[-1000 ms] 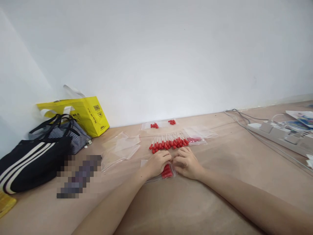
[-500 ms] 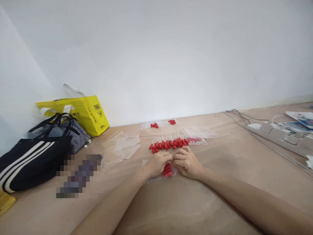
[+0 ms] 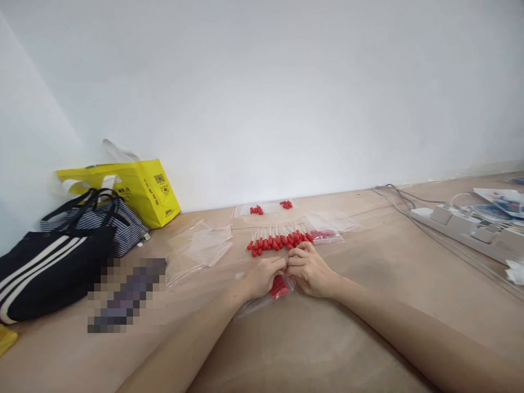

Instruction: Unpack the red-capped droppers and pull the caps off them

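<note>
My left hand (image 3: 265,275) and my right hand (image 3: 311,271) meet at the near side of the table, fingers closed and pinching the top edge of a clear zip bag (image 3: 256,307). Bright red pieces (image 3: 279,286) show inside this bag, just below my fingers; my hands hide part of them. Right beyond my fingertips lies a row of white sticks with red rounded tips (image 3: 278,242), tips towards me. What my fingertips do at the bag's edge is too small to make out.
Empty clear bags (image 3: 200,245) lie to the left, more bags (image 3: 339,221) to the right. Farther back is a bag with red tips (image 3: 256,210). Dark striped bag (image 3: 61,273) and yellow bag (image 3: 158,191) stand left; a power strip (image 3: 462,226) with cables sits right.
The view has shifted slightly. My hands stay together at the bag, and its lower left part now slants further down towards me.
</note>
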`<act>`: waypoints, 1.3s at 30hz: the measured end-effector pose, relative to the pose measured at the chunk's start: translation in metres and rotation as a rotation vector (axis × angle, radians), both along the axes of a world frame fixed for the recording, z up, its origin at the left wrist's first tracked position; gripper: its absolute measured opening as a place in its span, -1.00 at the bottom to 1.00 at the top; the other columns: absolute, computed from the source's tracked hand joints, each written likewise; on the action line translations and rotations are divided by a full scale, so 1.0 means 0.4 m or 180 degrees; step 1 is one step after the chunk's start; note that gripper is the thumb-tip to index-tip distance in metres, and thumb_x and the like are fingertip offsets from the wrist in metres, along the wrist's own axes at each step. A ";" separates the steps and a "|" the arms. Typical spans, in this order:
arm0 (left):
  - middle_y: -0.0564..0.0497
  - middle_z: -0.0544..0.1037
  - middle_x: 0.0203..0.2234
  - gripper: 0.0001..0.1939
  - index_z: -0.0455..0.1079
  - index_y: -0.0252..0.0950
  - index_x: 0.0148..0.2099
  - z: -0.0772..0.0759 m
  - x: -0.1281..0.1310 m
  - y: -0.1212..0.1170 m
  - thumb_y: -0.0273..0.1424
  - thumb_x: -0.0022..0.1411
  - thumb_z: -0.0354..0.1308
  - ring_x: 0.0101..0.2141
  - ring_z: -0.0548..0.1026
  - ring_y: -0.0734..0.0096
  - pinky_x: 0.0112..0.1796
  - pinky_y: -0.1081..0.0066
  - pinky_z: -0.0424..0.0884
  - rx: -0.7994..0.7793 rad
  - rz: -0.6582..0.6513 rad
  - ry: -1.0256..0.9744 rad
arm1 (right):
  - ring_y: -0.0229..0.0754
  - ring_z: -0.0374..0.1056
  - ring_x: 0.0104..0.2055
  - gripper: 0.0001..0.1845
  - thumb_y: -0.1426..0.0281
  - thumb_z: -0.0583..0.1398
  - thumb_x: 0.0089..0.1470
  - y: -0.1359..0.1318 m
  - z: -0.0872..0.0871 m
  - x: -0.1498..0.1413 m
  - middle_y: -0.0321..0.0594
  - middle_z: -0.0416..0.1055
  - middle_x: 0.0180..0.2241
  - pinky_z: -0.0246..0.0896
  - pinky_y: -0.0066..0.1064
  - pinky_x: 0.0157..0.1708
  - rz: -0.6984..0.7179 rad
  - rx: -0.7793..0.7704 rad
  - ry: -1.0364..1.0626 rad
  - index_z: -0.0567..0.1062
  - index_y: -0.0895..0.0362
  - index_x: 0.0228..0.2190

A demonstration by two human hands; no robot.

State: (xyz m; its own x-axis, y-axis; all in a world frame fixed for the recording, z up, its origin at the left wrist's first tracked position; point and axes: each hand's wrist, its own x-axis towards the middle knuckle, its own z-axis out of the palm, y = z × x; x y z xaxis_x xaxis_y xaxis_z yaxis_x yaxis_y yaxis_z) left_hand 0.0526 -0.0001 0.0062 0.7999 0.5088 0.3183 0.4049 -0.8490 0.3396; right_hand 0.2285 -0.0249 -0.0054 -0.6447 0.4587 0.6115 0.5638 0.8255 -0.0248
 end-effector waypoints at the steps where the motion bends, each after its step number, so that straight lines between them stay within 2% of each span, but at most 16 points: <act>1: 0.10 0.21 -0.61 -0.79 0.03 -0.28 -0.55 0.001 0.001 -0.002 -0.60 0.09 -0.21 -0.57 0.19 0.51 -0.52 0.51 0.12 -0.0014 0.0009 -0.0011 | -0.24 0.16 -0.30 -0.80 0.60 0.02 -0.09 0.001 0.001 0.000 -0.30 0.36 -0.51 -0.14 -0.26 -0.19 0.0031 -0.0004 -0.0028 0.39 0.12 -0.52; 6: 0.11 0.21 -0.62 -0.80 0.04 -0.28 -0.54 0.005 -0.001 -0.008 -0.62 0.07 -0.20 -0.57 0.18 0.53 -0.52 0.52 0.13 -0.0070 0.0004 -0.0017 | -0.23 0.16 -0.29 -0.79 0.61 0.05 -0.11 0.003 -0.001 0.005 -0.33 0.39 -0.49 -0.12 -0.26 -0.18 0.0165 -0.0026 -0.0075 0.40 0.10 -0.50; 13: 0.08 0.30 -0.55 -0.81 0.16 -0.30 -0.46 0.003 -0.009 0.003 -0.55 0.17 -0.19 -0.50 0.27 0.51 -0.44 0.52 0.23 -0.0024 0.0078 -0.0260 | -0.24 0.16 -0.30 -0.83 0.47 0.07 0.02 -0.001 -0.023 0.015 -0.31 0.41 -0.44 -0.05 -0.33 -0.27 -0.0046 0.0160 0.0484 0.44 0.06 -0.49; 16: 0.04 0.35 -0.50 -0.82 0.22 -0.31 -0.40 0.004 -0.013 0.006 -0.53 0.19 -0.16 -0.43 0.30 0.49 -0.38 0.50 0.26 0.0301 -0.0112 -0.0286 | -0.26 0.15 -0.35 -0.80 0.49 0.06 0.03 0.003 -0.032 0.013 -0.31 0.37 -0.51 -0.04 -0.35 -0.30 -0.0022 0.0319 0.0491 0.42 0.09 -0.55; 19: 0.00 0.40 -0.42 -0.86 0.29 -0.31 -0.32 0.002 -0.022 0.011 -0.47 0.21 -0.10 -0.36 0.32 0.46 -0.30 0.45 0.27 0.0874 -0.0333 -0.0274 | -0.27 0.13 -0.37 -0.81 0.49 0.06 0.02 0.007 -0.038 0.010 -0.32 0.33 -0.55 -0.05 -0.34 -0.30 0.0001 0.0538 0.0530 0.41 0.10 -0.55; 23: 0.02 0.43 -0.46 -0.80 0.31 -0.30 -0.39 -0.004 -0.031 0.015 -0.49 0.23 -0.10 -0.38 0.31 0.46 -0.31 0.42 0.26 0.1817 -0.0604 0.0009 | -0.29 0.12 -0.38 -0.82 0.54 0.06 0.00 0.004 -0.036 0.009 -0.35 0.35 -0.54 -0.07 -0.31 -0.25 0.0081 0.0846 0.0479 0.38 0.11 -0.55; 26: 0.04 0.41 -0.48 -0.78 0.30 -0.30 -0.42 -0.003 -0.029 0.012 -0.53 0.23 -0.11 -0.39 0.30 0.47 -0.28 0.40 0.25 0.2300 -0.0722 0.0291 | -0.31 0.12 -0.37 -0.79 0.56 0.03 0.00 0.002 -0.033 0.009 -0.38 0.34 -0.55 -0.09 -0.29 -0.21 0.0112 0.1028 0.0256 0.34 0.13 -0.58; 33: 0.12 0.35 -0.54 -0.71 0.24 -0.27 -0.45 0.022 -0.023 -0.006 -0.57 0.26 -0.20 -0.35 0.29 0.49 -0.10 0.28 0.17 0.2619 -0.0556 0.0898 | -0.35 0.14 -0.38 -0.69 0.55 -0.10 0.12 0.017 -0.043 0.008 -0.40 0.23 -0.58 -0.18 -0.25 -0.09 0.0137 0.1029 -0.0515 0.28 0.11 -0.57; 39: 0.15 0.37 -0.50 -0.71 0.25 -0.23 -0.44 0.019 -0.027 -0.005 -0.55 0.26 -0.21 -0.28 0.28 0.49 -0.03 0.24 0.09 0.2605 -0.0602 0.0883 | -0.38 0.17 -0.32 -0.70 0.54 -0.11 0.15 0.015 -0.035 0.009 -0.40 0.25 -0.54 -0.16 -0.28 -0.05 0.0207 0.0961 -0.0793 0.28 0.11 -0.54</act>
